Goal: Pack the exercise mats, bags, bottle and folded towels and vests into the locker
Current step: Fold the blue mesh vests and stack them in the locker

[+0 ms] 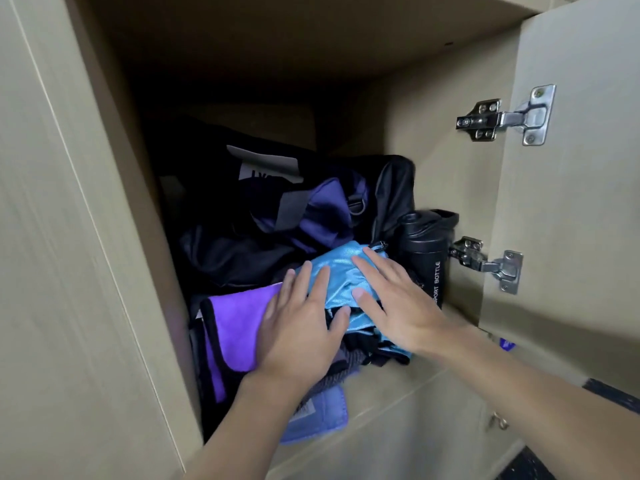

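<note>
bags (pixel 277 216) fill locker (pixel 450 140) floor, room above

The locker's beige shelf floor (pixel 398 386) carries a black-and-purple duffel bag (pixel 277 220) at the back and a black sport bottle (pixel 424 258) upright on the right. A stack of folded cloths (pixel 235 327) lies in front, its bottom lilac piece (pixel 322 420) overhanging the front edge.

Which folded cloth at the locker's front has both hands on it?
The shiny light-blue folded vest, beside the black sport bottle: left hand and right hand both lie on it. The purple fleece towel meets only the left hand.
</note>
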A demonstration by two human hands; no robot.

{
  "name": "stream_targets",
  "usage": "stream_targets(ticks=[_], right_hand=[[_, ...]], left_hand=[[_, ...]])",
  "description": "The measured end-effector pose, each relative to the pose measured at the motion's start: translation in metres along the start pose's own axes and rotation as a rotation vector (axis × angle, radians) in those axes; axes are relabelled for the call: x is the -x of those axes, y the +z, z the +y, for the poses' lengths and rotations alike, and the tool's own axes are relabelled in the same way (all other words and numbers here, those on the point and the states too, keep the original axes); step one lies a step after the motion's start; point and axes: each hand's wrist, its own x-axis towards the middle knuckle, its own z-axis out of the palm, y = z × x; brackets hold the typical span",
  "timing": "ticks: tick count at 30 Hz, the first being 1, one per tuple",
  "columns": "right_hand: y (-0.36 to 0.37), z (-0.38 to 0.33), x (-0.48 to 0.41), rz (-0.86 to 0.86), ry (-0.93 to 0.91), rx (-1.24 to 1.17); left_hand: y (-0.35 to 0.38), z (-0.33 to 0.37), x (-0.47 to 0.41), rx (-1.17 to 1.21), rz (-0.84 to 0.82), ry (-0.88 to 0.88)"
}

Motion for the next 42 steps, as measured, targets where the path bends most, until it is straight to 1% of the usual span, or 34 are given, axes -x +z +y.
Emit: stream_targets(ticks=[4,9,19,22,24,27,28,30,33,36,38,42], right_hand=[[0.004,0.009,-0.005,-0.062,0.023,-0.054],[-0.001,0.006,-0.008,-0.130,0.061,-0.045],[-0.026,-0.018,0.021,-0.052,0.118,-0.037],[-0.038,-0.024,0.043,-0.015,0.138,-0.053],[-0.043,-0.026,0.062,0.001,0.154,-0.047],[-0.044,-0.024,0.100,0.007,0.187,-0.015],[-0.042,-0.022,0.113,0.007,0.198,0.000],[-0.035,-0.017,0.142,-0.003,0.234,0.027],[-0.015,-0.003,0.193,-0.067,0.317,-0.013],[0.015,0.015,0.250,-0.176,0.429,-0.098],[0.038,0.027,0.288,-0.237,0.516,-0.151],[0.092,0.053,0.364,-0.356,0.721,-0.256]], left_hand=[[0.002,0.000,-0.002,-0.041,-0.039,-0.009],[0.000,0.001,-0.005,-0.045,-0.091,-0.015],[-0.022,0.007,0.009,0.170,-0.063,0.012],[-0.031,0.012,0.022,0.207,-0.020,0.022],[-0.037,0.019,0.036,0.226,0.055,0.051],[-0.044,0.036,0.063,0.227,0.213,0.165],[-0.044,0.042,0.072,0.227,0.220,0.213],[-0.037,0.055,0.090,0.244,0.130,0.296],[-0.006,0.072,0.124,0.226,-0.117,0.400],[0.038,0.079,0.162,0.098,-0.377,0.443],[0.073,0.078,0.184,0.066,-0.502,0.439],[0.154,0.077,0.237,0.137,-0.675,0.342]])
